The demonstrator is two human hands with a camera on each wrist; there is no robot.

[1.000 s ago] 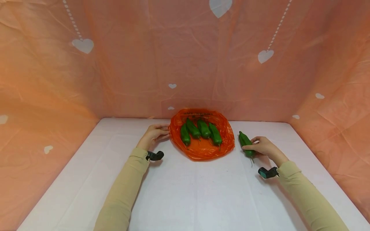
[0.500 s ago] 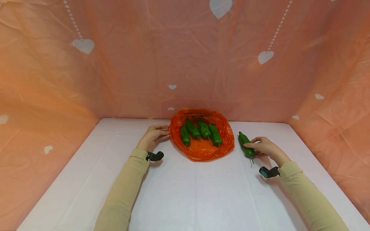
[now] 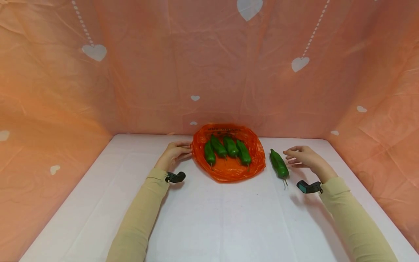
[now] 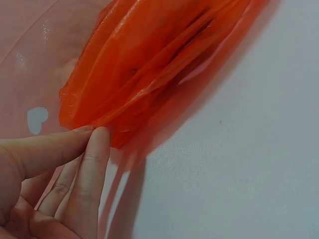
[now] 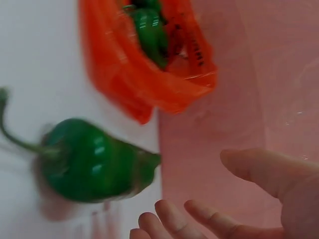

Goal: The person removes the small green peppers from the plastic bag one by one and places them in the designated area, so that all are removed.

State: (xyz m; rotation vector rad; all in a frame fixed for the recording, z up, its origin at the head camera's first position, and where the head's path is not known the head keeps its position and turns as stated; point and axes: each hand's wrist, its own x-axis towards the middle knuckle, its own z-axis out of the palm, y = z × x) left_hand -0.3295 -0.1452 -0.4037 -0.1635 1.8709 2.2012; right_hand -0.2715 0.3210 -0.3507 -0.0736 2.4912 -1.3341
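An orange-red plastic bag (image 3: 226, 174) lies spread at the back middle of the table, its mouth facing up. Several green peppers (image 3: 243, 152) rest inside it, side by side. My left hand (image 3: 173, 153) pinches the bag's left edge between thumb and fingertips; the left wrist view shows the gathered plastic (image 4: 144, 74) at the fingertips. To the right of the bag, a single green pepper (image 3: 279, 164) lies on the table, stem toward me. My right hand (image 3: 304, 157) hovers just right of that pepper, thumb and fingers apart and holding nothing, as the right wrist view also shows.
A white cloth covers the table (image 3: 209, 225). Behind it and along both sides hangs a pinkish-orange curtain (image 3: 209, 72) with white hearts. Black cameras sit on the left wrist (image 3: 175, 177) and right wrist (image 3: 308, 187).
My right hand has let go of the single pepper and moved up and slightly right of it. The pepper stays on the table. My left hand and the bag have not moved.
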